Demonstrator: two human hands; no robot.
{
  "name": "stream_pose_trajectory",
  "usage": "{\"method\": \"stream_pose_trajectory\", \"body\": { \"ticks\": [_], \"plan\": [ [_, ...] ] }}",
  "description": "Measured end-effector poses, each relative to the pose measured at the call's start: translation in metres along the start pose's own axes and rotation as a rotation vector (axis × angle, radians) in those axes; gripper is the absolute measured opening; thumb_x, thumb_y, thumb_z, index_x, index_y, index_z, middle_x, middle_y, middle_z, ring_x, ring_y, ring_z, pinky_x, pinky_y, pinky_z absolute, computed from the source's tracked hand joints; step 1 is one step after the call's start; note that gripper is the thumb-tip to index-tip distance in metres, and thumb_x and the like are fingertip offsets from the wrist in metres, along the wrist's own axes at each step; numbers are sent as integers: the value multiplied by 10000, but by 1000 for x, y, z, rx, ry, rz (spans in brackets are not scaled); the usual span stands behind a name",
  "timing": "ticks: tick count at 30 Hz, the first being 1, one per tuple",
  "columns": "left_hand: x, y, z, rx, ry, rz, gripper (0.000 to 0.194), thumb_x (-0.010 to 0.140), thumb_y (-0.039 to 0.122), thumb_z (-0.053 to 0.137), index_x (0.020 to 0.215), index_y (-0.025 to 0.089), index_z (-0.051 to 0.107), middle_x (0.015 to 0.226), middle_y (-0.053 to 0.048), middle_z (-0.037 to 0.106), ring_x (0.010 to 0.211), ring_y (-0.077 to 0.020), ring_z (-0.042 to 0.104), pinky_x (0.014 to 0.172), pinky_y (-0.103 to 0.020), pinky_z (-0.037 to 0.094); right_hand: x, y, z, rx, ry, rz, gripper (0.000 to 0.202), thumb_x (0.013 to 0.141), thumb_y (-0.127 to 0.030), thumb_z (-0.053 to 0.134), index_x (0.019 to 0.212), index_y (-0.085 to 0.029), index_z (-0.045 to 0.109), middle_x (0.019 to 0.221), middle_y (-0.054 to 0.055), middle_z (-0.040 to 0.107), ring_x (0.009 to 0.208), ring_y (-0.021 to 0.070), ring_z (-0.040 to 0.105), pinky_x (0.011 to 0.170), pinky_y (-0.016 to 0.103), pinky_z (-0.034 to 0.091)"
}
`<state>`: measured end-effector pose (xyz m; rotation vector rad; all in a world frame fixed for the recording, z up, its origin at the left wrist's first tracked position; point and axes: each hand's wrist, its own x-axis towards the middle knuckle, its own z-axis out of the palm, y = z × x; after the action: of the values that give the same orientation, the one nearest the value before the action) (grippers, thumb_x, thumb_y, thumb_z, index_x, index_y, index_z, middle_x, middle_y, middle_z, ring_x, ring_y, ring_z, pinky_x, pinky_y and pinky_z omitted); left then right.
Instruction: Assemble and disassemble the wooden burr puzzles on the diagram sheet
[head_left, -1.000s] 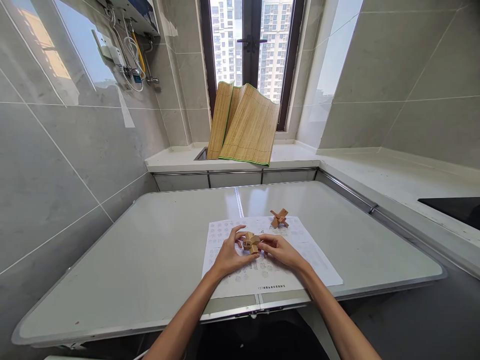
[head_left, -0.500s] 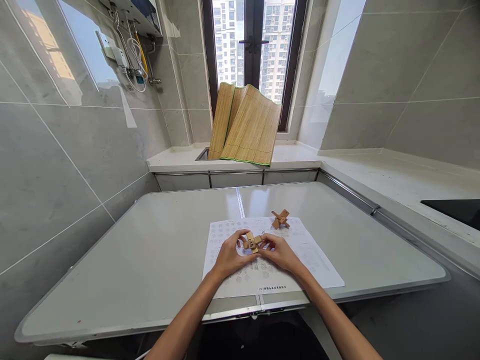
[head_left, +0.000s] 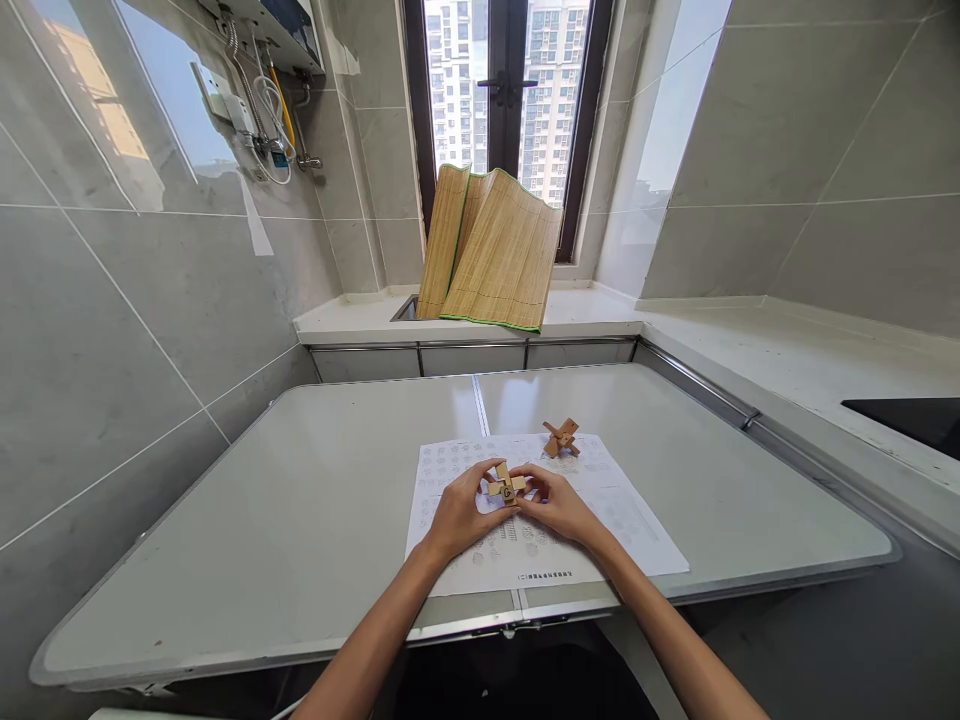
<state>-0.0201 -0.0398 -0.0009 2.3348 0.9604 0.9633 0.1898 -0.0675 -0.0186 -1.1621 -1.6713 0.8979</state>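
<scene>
Between my two hands is a light wooden burr puzzle (head_left: 507,486), a cross of interlocking blocks with a dark mark on its near face. My left hand (head_left: 463,508) grips it from the left, with fingers behind and the thumb at the lower front. From the right, the fingertips of my right hand (head_left: 556,503) close on it. Some fingertips are hidden behind the blocks. Below lies a white printed sheet (head_left: 480,575) with rows of small diagrams. A darker brown wooden burr puzzle (head_left: 561,438) rests at the sheet's far edge, apart from both hands.
The sheet lies on a white folding table (head_left: 247,530) with a seam down its middle. Behind it, a bamboo mat (head_left: 502,255) stands on a white counter (head_left: 352,314) before the window. The counter continues along the right; a tiled wall (head_left: 135,330) borders the left.
The light wooden puzzle has turned a little in my fingers, its marked face shifting slightly right and down. Both hands stay nearly in place. The brown puzzle and sheet have not moved.
</scene>
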Motion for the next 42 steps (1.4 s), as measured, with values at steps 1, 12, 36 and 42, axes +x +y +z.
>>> {"method": "stream_pose_trajectory", "body": {
  "ticks": [1, 12, 36, 42],
  "plan": [
    [0, 0, 0, -1, 6, 0, 650, 807, 441, 790, 1380, 318, 508, 1165, -36, 697, 1025, -247, 676, 912, -415, 545, 0, 0, -1, -6, -4, 4, 343, 825, -320, 695, 1159, -239, 688, 1018, 39, 726, 776, 187, 616, 655, 298, 487],
    [-1, -2, 2, 11, 55, 32, 645, 828, 350, 789, 1391, 313, 478, 1295, -48, 640, 1159, -254, 615, 1016, -445, 500, 1, 13, -3, -116, 50, -55, 294, 907, -406, 659, 1148, -250, 719, 997, 41, 742, 867, 224, 663, 752, 345, 516],
    [-1, -5, 2, 34, 75, 33, 589, 937, 439, 664, 1446, 283, 411, 1340, -97, 608, 1199, -285, 601, 1018, -485, 500, 1, 8, -4, -167, 78, -179, 308, 903, -463, 707, 1161, -295, 716, 1212, 78, 668, 1187, 287, 577, 1051, 472, 447],
    [1, -3, 1, 36, 40, 33, 593, 934, 472, 657, 1440, 282, 414, 1259, -90, 635, 1130, -278, 627, 988, -475, 514, 0, 3, -4, -102, 24, -190, 228, 942, -444, 658, 1077, -293, 763, 1197, 81, 672, 1179, 274, 593, 1057, 456, 448]
  ]
}}
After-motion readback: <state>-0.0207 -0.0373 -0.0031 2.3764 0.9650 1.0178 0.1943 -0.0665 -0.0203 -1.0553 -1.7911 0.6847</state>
